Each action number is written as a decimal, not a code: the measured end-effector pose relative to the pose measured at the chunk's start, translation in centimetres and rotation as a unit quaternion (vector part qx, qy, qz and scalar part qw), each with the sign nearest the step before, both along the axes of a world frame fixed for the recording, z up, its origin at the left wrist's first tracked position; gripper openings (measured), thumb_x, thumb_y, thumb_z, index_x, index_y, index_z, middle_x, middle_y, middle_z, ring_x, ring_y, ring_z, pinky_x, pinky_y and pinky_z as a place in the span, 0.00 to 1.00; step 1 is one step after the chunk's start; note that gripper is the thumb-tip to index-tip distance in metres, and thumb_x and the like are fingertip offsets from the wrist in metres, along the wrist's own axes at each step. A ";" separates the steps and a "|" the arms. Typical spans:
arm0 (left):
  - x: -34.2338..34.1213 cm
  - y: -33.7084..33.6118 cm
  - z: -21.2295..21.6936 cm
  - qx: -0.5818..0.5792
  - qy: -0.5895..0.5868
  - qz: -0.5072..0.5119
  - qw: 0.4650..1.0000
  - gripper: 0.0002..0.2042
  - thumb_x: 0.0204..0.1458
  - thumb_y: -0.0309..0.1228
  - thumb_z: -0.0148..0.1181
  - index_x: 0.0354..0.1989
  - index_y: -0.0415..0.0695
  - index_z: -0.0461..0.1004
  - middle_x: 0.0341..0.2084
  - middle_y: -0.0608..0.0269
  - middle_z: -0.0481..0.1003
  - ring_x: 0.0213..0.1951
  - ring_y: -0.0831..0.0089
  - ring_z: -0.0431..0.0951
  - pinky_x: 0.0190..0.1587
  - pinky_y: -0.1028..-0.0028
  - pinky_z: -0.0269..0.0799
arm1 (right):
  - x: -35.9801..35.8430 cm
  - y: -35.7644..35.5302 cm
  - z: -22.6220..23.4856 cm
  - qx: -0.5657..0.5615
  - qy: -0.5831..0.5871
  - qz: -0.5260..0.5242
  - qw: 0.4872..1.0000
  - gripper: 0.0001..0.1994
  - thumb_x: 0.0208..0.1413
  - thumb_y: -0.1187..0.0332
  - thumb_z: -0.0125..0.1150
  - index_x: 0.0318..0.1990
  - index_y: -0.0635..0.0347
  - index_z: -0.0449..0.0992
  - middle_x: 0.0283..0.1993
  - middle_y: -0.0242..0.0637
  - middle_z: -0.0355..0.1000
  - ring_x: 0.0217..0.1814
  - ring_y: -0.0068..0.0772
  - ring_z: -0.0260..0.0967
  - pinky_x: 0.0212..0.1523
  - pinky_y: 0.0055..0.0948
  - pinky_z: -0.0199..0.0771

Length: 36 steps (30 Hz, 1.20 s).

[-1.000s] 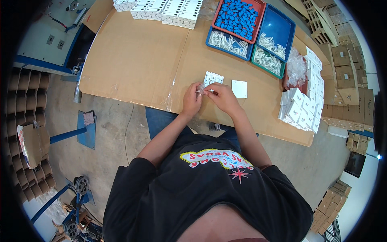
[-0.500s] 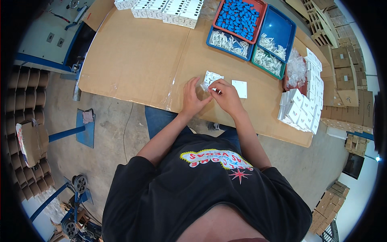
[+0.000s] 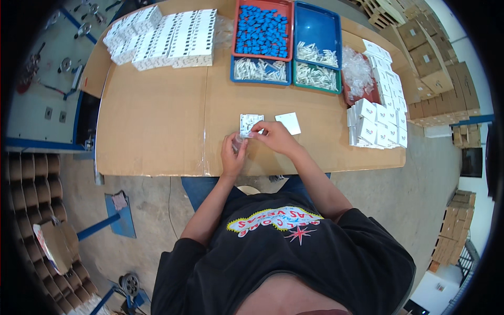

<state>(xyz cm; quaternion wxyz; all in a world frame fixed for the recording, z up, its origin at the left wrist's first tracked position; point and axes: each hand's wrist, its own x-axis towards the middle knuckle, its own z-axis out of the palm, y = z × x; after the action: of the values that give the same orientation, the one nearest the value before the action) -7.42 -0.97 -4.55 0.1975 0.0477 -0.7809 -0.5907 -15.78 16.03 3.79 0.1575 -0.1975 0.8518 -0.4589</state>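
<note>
The left hand (image 3: 231,155) lies just nearer than the open white box (image 3: 244,122), its grip closed around clear plastic (image 3: 238,143). The right hand (image 3: 277,138) meets the box's near right side, fingertips drawn together; whether its grip holds a piece cannot be told. The box rests on the cardboard-covered bench (image 3: 152,126). Right of the box lie a white square panel (image 3: 287,123) and, well apart, piled white packs (image 3: 375,126). Beyond the box sit a green tray (image 3: 318,91) of white pieces and a red tray (image 3: 235,31) of blue pieces (image 3: 262,31); white cartons (image 3: 176,39) stand beyond and left of the box.
</note>
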 end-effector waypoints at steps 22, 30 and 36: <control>-0.6 0.4 -0.8 -0.036 -0.036 0.042 0.998 0.14 0.57 0.28 0.65 0.49 0.39 0.72 0.35 0.59 0.74 0.39 0.71 0.75 0.44 0.71 0.72 | -31.0 20.5 -2.2 0.292 0.218 -0.308 0.879 0.08 0.52 0.65 0.64 0.37 0.51 0.86 0.39 0.46 0.80 0.44 0.51 0.79 0.46 0.43 0.78; -0.7 0.2 -0.5 -0.055 -0.040 0.039 0.997 0.15 0.55 0.28 0.66 0.48 0.39 0.72 0.35 0.59 0.74 0.38 0.68 0.75 0.43 0.70 0.71 | -31.1 18.9 -1.8 0.317 0.188 -0.322 0.872 0.06 0.52 0.62 0.65 0.36 0.47 0.83 0.41 0.37 0.81 0.46 0.46 0.79 0.46 0.44 0.79; -0.7 0.3 -0.5 -0.058 -0.035 0.041 0.997 0.15 0.55 0.28 0.66 0.48 0.39 0.72 0.36 0.58 0.74 0.39 0.67 0.75 0.43 0.69 0.71 | -31.8 18.2 -1.6 0.335 0.186 -0.372 0.846 0.08 0.52 0.61 0.62 0.37 0.51 0.82 0.42 0.44 0.81 0.45 0.50 0.80 0.45 0.48 0.79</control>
<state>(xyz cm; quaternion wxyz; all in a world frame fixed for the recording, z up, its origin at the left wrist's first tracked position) -8.14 -0.68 -5.01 0.1963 0.0890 -0.8175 -0.5341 -47.58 34.23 2.24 -0.1301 0.1168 0.9767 -0.1248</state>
